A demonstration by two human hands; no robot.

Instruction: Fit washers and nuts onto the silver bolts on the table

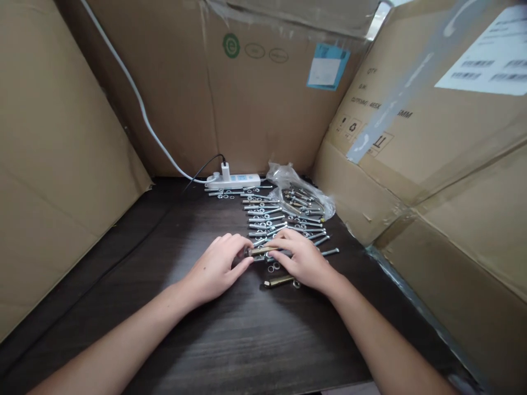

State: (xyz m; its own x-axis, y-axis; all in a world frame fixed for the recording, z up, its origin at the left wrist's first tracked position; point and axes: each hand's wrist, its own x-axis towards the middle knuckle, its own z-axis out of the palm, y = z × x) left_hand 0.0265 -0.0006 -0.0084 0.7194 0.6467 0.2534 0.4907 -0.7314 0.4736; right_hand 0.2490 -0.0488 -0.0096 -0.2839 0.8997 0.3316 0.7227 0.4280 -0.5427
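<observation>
Between both hands lies a brass-coloured expansion bolt [260, 251], held roughly level just above the table. My left hand [216, 267] pinches its left end with thumb and fingers. Closed on its right end is my right hand [302, 259], which hides part of it. A second brass-coloured expansion bolt [280, 281] rests on the table below my right hand, with a washer [296, 284] by its right end. Two small rings [270, 269] lie just above that bolt. Beyond my fingers, silver bolts and sleeves [263, 219] are laid out in rows with washers and nuts among them.
A clear plastic bag [288, 178] with more bolts lies at the back right. Behind the rows stands a white power strip [242, 180] with a plug and cables. Cardboard walls [263, 109] enclose the dark table [230, 340] at the back and both sides.
</observation>
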